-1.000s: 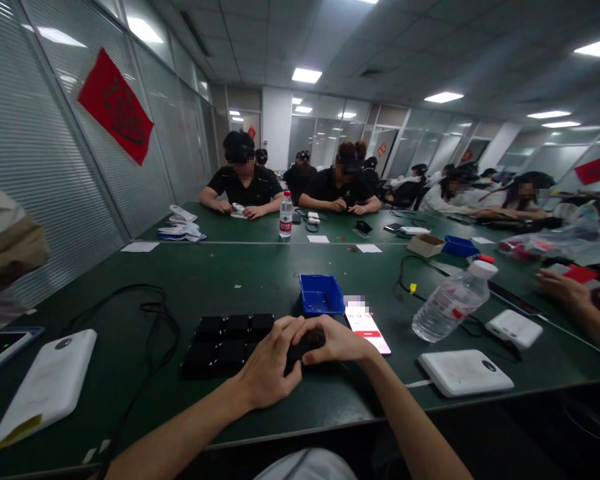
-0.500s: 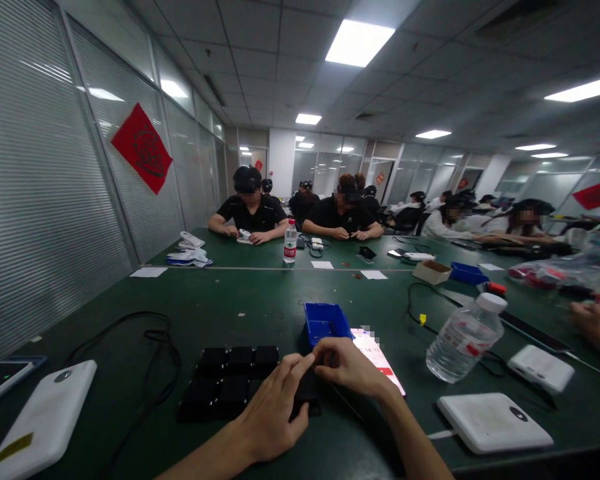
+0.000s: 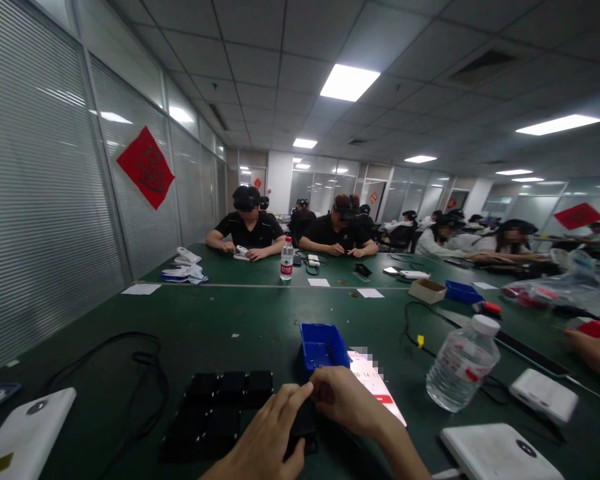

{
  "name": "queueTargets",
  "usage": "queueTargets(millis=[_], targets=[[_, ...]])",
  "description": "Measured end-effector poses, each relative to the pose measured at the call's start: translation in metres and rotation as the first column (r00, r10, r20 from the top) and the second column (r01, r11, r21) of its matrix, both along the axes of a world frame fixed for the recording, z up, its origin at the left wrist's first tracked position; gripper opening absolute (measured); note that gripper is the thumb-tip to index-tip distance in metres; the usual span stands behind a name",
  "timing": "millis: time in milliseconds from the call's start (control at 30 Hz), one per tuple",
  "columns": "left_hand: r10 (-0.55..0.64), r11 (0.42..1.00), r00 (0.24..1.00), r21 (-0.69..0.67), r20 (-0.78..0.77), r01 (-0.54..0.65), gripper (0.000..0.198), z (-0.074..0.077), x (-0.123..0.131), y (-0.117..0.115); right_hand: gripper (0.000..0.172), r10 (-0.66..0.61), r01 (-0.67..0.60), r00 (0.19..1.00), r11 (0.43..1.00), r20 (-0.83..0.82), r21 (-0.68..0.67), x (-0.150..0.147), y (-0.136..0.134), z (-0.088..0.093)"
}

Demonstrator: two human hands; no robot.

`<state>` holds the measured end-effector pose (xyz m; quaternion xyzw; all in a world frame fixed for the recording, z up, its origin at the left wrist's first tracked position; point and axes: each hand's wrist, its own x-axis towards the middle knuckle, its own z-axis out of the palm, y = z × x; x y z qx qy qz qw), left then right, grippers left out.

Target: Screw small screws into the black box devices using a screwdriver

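Several glossy black square blocks (image 3: 220, 423) sit in rows on the green table, in front of and to the left of my hands. My left hand (image 3: 265, 433) is closed around a dark block (image 3: 305, 427) at the right end of the rows, with thumb and fingers on either side of it. Against its forefinger tip lies my right hand (image 3: 343, 403), its thumb and fingers pinched together. Whatever is in that pinch is hidden. Just beyond the right hand stands a blue tray (image 3: 307, 357) with small dark pieces inside.
A lit phone (image 3: 380, 393) lies right of the tray. Farther right are a water bottle (image 3: 463, 363) and white power banks (image 3: 500, 453). At left lie a black cable (image 3: 145, 360) and a white device (image 3: 27, 433). Another person's hand (image 3: 595, 353) reaches in at right.
The view has tilted up, so the table things appear lower. My hands keep nearly the same pose at the black block. The other person's hand at right now shows beside something red.
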<state>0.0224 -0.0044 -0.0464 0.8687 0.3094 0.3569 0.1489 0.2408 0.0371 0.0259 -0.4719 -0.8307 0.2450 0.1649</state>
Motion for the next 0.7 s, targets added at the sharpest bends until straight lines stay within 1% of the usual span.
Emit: queueTargets(millis=[100,233,333,433,567,700], targets=[[-0.028,1.000,1.000,-0.010,-0.014,0.027,0.098,-0.003,0.000,0.004,0.029,0.019,-0.019,1.000,0.999,-0.007,0.027,-0.001,-0.002,-0.002],[-0.045,0.998,0.998,-0.039,-0.045,0.044,0.098,-0.007,0.000,0.007,0.035,0.039,-0.038,0.999,0.999,-0.011,0.037,-0.004,-0.004,-0.003],[-0.072,0.997,0.995,-0.047,-0.063,0.069,0.099,-0.011,0.000,0.010,0.033,0.044,-0.043,0.999,0.998,-0.023,0.039,-0.006,-0.006,-0.005],[-0.092,0.995,0.993,-0.047,-0.074,0.088,0.098,-0.016,0.001,0.015,0.032,0.020,-0.018,0.999,0.999,-0.037,0.035,-0.006,-0.007,-0.007],[-0.100,0.995,0.992,-0.025,-0.082,0.099,0.092,-0.023,0.001,0.020,0.035,-0.009,0.010,0.998,1.000,-0.054,0.014,-0.002,-0.008,-0.008],[-0.093,0.995,0.991,0.016,-0.092,0.095,0.079,-0.029,0.000,0.024,0.038,0.009,-0.008,1.000,0.999,-0.029,0.042,0.003,-0.009,-0.009]])
